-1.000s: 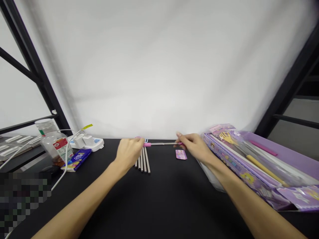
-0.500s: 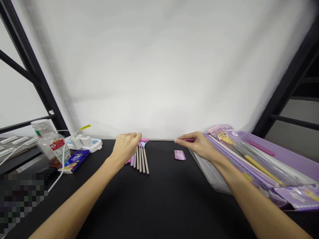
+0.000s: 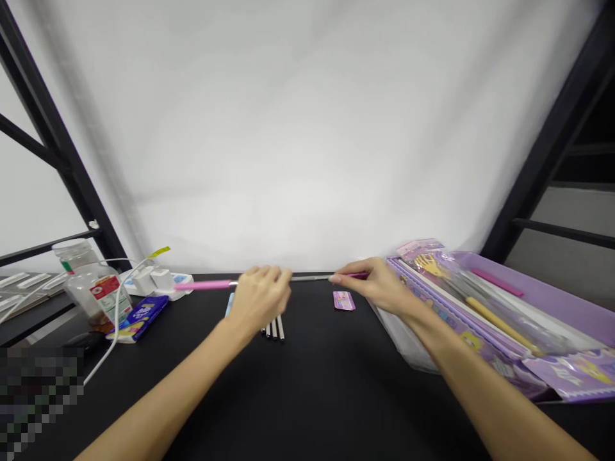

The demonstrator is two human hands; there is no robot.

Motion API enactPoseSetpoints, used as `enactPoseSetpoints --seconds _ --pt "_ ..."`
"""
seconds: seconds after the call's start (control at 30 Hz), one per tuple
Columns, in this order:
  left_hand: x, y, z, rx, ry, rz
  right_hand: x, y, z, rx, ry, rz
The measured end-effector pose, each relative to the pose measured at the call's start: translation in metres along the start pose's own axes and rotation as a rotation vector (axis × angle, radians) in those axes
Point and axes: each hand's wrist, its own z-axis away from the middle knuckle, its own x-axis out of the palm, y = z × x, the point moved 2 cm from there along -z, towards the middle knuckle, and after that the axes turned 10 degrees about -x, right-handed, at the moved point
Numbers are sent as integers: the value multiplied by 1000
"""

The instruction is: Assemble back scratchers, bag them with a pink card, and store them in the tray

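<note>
A thin silver telescopic rod (image 3: 307, 278) with a pink grip (image 3: 204, 285) is stretched level between both hands, above the black tabletop. My left hand (image 3: 262, 291) is closed around its middle, and the pink grip sticks out to the left. At the rod's right end, my right hand (image 3: 372, 282) pinches a dark pink part with thumb and fingers. Below my left hand lie several silver rods (image 3: 275, 328), their upper parts covered by the hand. A small pink printed card (image 3: 344, 301) rests on the table near my right hand.
At right stands a purple box (image 3: 552, 288) with bagged items, including a yellow claw-headed stick (image 3: 480, 307). On the left are a clear jar (image 3: 93, 275), a blue packet (image 3: 144, 314), a white power strip (image 3: 185, 288) and a cable. A white wall rises behind.
My left hand has shifted right along the rod, from its pink grip to the silver shaft, uncovering the grip. My right hand keeps its pinch. The view has moved slightly.
</note>
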Motion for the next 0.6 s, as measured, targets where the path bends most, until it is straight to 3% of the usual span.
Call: enactPoseSetpoints --seconds 0.1,0.3,0.5,0.6 --pt "-1 9 2 55 12 54 8 -3 -1 -29 -65 -16" --pt "7 -29 0 16 14 -56 -14 8 3 76 0 -7" --pt "-6 7 0 70 90 41 8 -1 -2 11 -38 -56" --pt "-3 -8 0 64 85 5 -6 11 0 55 90 -63"
